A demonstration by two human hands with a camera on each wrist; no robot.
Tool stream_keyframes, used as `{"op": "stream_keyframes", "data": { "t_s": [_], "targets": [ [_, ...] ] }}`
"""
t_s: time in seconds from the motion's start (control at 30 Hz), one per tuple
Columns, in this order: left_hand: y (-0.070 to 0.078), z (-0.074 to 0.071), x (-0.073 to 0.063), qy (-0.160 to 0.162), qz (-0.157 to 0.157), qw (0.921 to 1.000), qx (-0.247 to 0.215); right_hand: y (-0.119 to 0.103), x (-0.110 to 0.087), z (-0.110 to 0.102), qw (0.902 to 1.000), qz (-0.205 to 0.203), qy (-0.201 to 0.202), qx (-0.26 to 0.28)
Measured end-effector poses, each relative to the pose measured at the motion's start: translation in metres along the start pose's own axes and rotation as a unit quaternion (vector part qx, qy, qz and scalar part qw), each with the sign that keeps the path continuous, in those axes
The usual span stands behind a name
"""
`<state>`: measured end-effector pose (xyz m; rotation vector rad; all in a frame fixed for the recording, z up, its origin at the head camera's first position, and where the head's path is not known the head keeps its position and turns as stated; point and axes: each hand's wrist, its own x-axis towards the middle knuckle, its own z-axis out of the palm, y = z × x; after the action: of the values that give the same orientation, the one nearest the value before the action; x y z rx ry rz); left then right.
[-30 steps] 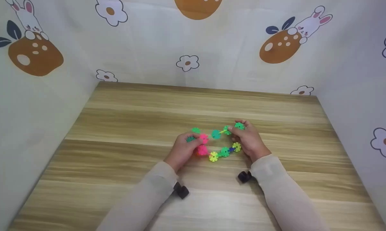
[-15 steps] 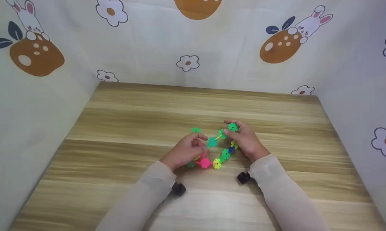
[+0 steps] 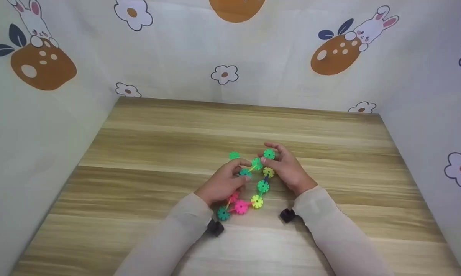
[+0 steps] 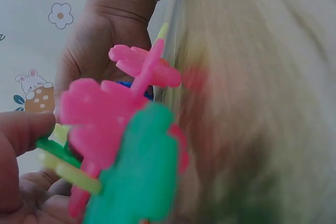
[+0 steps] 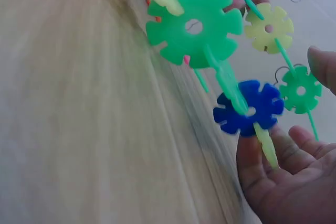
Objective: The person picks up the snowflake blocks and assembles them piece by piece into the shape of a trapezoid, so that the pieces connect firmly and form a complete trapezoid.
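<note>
A chain of slotted plastic snowflake discs point(image 3: 241, 207), in pink, green, yellow and blue, hangs in a bent loop between both hands. My left hand point(image 3: 219, 184) pinches a teal disc point(image 3: 245, 173) in the chain between thumb and fingers. At the chain's upper right, my right hand point(image 3: 291, 168) grips it by the green discs, one green disc point(image 3: 269, 154) showing above the thumb. In the right wrist view, a blue disc point(image 5: 248, 108) sits in front of the fingers. Pink discs point(image 4: 97, 121) and a teal one fill the left wrist view, partly covering the hands.
A loose green disc point(image 3: 234, 155) lies on the wooden table point(image 3: 157, 153) just beyond the left hand. Patterned cloth walls point(image 3: 176, 57) enclose the table's back and sides. Black wrist cameras point(image 3: 215, 227) sit under both cuffs.
My left hand has shifted from a pink disc to the teal disc along the chain. The chain's pink end has swung toward me, and my right hand has moved left. The loose disc stayed put.
</note>
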<state>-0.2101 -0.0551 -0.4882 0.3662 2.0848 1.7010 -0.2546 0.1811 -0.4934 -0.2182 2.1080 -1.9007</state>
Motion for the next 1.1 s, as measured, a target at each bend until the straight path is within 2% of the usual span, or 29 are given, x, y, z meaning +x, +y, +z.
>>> {"op": "stream_keyframes", "data": {
  "t_s": [0.17, 0.33, 0.6, 0.73, 0.83, 0.9, 1.0, 1.1],
  "targets": [
    [-0.001, 0.001, 0.001, 0.006, -0.008, 0.9998, -0.018, 0.002, 0.001, -0.002, 0.9998, 0.012, 0.007, 0.012],
    [-0.004, 0.002, 0.003, 0.017, -0.018, 0.9992, -0.032, 0.003, 0.001, -0.004, 0.9985, 0.014, 0.015, 0.051],
    [-0.006, 0.002, 0.006, 0.050, -0.030, 0.9939, -0.093, 0.001, 0.003, -0.008, 0.9951, 0.014, 0.045, 0.087],
    [-0.007, 0.001, 0.005, 0.063, -0.036, 0.9900, -0.121, -0.001, 0.001, -0.007, 0.9952, 0.011, 0.091, 0.036],
    [-0.008, 0.001, 0.005, 0.066, -0.039, 0.9871, -0.140, -0.004, -0.001, -0.003, 0.9906, 0.028, 0.127, -0.042],
    [-0.008, 0.000, 0.005, 0.068, -0.041, 0.9857, -0.149, -0.007, -0.006, 0.000, 0.9843, 0.048, 0.136, -0.102],
    [-0.007, 0.000, 0.005, 0.069, -0.046, 0.9843, -0.156, -0.010, -0.014, 0.002, 0.9704, 0.081, 0.119, -0.194],
    [-0.006, 0.000, 0.005, 0.072, -0.052, 0.9838, -0.156, -0.012, -0.023, 0.005, 0.9654, 0.101, 0.073, -0.229]
  ]
}}
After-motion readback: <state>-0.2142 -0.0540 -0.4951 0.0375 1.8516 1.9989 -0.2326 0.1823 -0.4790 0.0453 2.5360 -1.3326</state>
